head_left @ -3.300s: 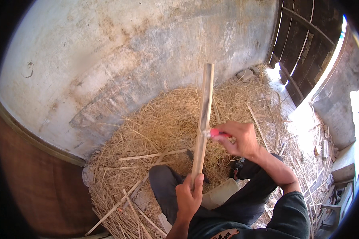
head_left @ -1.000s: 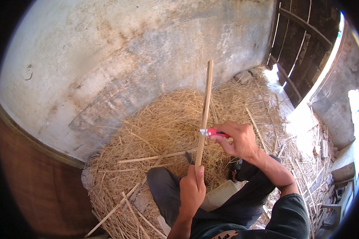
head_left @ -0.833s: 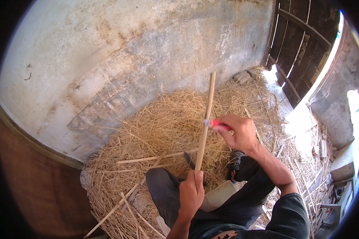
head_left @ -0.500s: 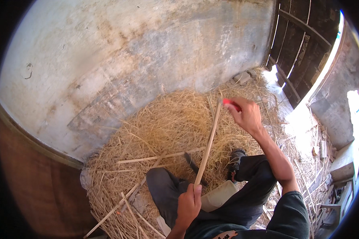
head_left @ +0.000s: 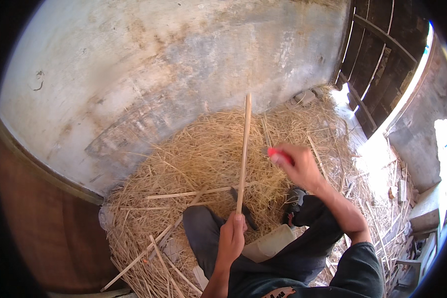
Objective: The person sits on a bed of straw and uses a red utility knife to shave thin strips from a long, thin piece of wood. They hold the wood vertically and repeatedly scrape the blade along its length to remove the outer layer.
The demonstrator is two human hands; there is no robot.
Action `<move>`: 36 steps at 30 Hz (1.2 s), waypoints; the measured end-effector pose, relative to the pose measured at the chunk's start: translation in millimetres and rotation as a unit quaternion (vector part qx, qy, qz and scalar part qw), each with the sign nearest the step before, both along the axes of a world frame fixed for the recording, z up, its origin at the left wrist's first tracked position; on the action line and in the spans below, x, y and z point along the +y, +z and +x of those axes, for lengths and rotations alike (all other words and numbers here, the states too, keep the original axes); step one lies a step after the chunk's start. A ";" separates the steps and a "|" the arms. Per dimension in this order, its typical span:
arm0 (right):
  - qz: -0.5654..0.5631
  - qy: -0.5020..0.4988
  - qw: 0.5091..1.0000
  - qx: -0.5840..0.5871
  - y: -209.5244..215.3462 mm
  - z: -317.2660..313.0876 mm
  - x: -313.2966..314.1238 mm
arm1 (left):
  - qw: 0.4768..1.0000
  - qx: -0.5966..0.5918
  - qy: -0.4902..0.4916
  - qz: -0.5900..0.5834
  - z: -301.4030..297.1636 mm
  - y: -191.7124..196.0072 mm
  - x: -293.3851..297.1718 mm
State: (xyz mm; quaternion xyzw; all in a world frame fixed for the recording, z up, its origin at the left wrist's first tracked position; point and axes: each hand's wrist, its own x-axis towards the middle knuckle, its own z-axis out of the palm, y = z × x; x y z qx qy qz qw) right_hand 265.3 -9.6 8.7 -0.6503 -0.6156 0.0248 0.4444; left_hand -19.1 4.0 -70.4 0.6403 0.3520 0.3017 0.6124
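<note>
Head: red tool (head_left: 274, 152) now off strip (head_left: 245, 154); right fingers (head_left: 289, 148) clamp tool, left fingers (head_left: 239, 222) strip.

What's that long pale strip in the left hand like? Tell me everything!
The strip is thin, narrow and tan, and looks like wood or bamboo. It points away from the person, tilting slightly right. The left hand grips its near end; the far end is free, seen against the wall. Nothing else visibly touches it.
</note>
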 end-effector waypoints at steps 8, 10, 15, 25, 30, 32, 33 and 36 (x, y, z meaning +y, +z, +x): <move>0.030 0.087 0.984 -0.151 -8.9 -53.0 -20.2 | 0.995 0.043 0.034 0.083 24.1 37.8 9.8; 0.030 0.079 0.984 -0.156 -8.6 -52.4 -21.0 | 0.991 0.065 0.048 0.110 27.5 40.0 7.0; 0.023 0.067 0.986 -0.151 -5.5 -52.6 -23.4 | 0.984 0.101 0.069 0.131 32.5 46.7 2.1; 0.029 0.047 0.986 -0.156 -1.1 -49.0 -21.7 | 0.980 0.122 0.064 0.141 28.5 47.6 1.7; 0.031 -0.016 0.993 -0.110 5.3 -26.7 -13.2 | 0.979 0.137 0.045 0.142 22.1 39.8 -5.5; 0.058 -0.133 0.989 -0.040 10.8 9.2 2.4 | 0.980 0.150 0.012 0.127 12.4 26.7 -19.8; 0.039 -0.173 0.984 -0.024 14.3 30.0 7.5 | 0.981 0.153 0.005 0.117 5.9 22.0 -27.6; -0.007 -0.247 0.969 0.027 15.1 74.6 7.9 | 0.986 0.145 -0.023 0.077 -11.7 8.9 -45.2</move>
